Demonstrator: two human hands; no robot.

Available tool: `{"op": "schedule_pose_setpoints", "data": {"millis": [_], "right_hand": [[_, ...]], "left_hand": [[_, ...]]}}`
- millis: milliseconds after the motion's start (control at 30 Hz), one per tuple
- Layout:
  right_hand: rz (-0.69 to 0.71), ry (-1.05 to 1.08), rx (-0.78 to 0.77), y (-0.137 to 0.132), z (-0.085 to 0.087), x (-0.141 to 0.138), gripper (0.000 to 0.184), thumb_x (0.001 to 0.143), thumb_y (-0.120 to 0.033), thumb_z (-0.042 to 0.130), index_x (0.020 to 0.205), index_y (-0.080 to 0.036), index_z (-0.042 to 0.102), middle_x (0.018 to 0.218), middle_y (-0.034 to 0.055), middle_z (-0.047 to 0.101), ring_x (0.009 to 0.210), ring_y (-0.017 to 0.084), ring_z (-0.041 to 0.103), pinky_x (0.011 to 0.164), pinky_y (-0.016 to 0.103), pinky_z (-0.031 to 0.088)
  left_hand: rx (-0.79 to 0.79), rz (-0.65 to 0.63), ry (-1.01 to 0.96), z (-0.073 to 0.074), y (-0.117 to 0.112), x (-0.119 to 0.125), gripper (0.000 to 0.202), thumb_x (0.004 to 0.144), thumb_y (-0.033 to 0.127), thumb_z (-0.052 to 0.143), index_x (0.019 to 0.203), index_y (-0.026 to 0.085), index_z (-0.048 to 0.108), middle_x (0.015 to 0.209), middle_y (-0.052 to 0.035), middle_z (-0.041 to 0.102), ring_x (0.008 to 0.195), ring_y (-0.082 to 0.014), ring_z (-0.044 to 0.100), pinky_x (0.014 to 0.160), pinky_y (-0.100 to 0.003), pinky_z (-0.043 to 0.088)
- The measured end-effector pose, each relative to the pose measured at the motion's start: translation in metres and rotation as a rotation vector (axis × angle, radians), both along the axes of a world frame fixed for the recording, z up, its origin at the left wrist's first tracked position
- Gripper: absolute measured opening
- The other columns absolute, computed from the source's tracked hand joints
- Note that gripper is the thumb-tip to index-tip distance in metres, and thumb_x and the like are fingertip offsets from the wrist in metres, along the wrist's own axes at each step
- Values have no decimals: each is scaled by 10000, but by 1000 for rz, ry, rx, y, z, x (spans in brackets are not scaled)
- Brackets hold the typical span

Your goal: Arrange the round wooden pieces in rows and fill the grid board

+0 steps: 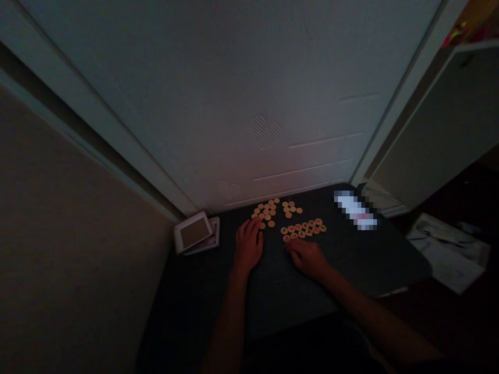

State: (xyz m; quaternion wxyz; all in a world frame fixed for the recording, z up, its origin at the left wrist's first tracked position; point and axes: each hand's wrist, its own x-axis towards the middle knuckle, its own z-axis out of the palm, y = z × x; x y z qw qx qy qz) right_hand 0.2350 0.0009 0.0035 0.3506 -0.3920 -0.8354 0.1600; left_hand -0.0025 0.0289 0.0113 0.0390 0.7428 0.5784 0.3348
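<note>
Three groups of round wooden discs lie at the far side of a dark tabletop (370, 259), close to a pale wall (234, 78). The left cluster (265, 210) shows plain faces. The small middle cluster (291, 208) lies just right of it. The double row (304, 229) shows red and dark markings, and its long axis runs left to right, rising slightly toward the far right.

The left hand (248, 245) rests palm down with its fingers loosely extended. Its fingertips touch the near edge of the left cluster, which lies directly beyond it, and it grips nothing.

The right hand (307, 257) also lies palm down, near and slightly right of the double row's left end. Its fingers point left and far toward the nearest marked disc. The dim light leaves it unclear whether they pinch a disc or only touch it. This hand is the nearer one to the row, and the left hand is nearer to the plain discs.

The two hands lie apart, with bare tabletop between them. A shallow white box (197, 234) sits left of the left hand, and a blurred oblong object (356, 210) lies to the far right.
</note>
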Motion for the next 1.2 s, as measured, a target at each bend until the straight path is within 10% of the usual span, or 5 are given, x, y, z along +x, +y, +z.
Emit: {"op": "schedule_pose_setpoints", "data": {"millis": [867, 1200], "right_hand": [[51, -74, 13, 2, -4, 0, 215, 893, -77, 523, 956, -229, 661, 996, 20, 739, 898, 144, 701, 807, 228, 528], [37, -78, -6, 2, -4, 0, 209, 884, -77, 532, 948, -225, 665, 976, 24, 734, 881, 146, 698, 801, 230, 524]], "left_hand": [[17, 220, -4, 5, -2, 7, 75, 909, 271, 614, 958, 220, 640, 956, -68, 723, 936, -268, 659, 892, -443, 484], [-5, -180, -209, 0, -6, 22, 175, 954, 252, 574, 1116, 239, 640, 1162, -61, 671, 1095, -195, 651, 949, -343, 537]]}}
